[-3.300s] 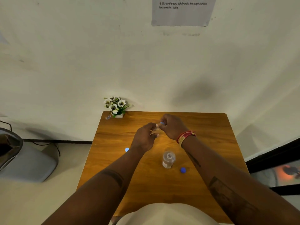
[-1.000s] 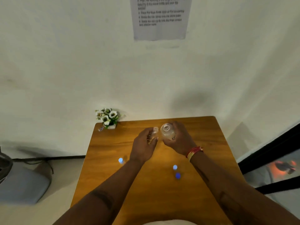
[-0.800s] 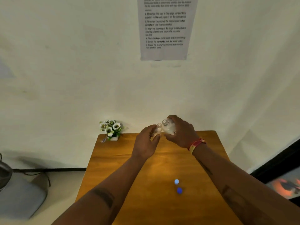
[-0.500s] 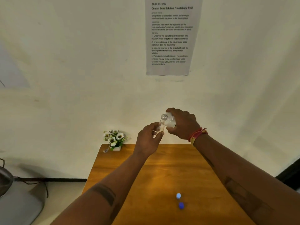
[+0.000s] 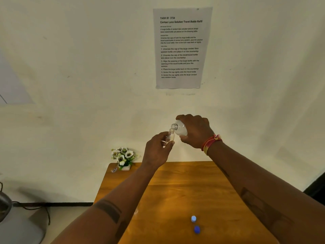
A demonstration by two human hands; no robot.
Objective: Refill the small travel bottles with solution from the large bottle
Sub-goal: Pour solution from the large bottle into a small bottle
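Clear plastic large bottle (image 5: pixel 180 129), grasped in the right hand (image 5: pixel 195 131), tips neck-first leftward and down — mouth just above the upright small clear travel bottle (image 5: pixel 171 136) pinched in the left hand (image 5: pixel 157 150), both raised above the wooden table (image 5: pixel 184 194).

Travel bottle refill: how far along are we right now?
Done: both bottles are uncapped, and two blue caps lie on the table. In hand: the right hand tilts the large bottle, mouth at the small bottle held by the left hand; whether liquid is flowing is too small to tell. Left: finish pouring, set the large bottle down, recap both.
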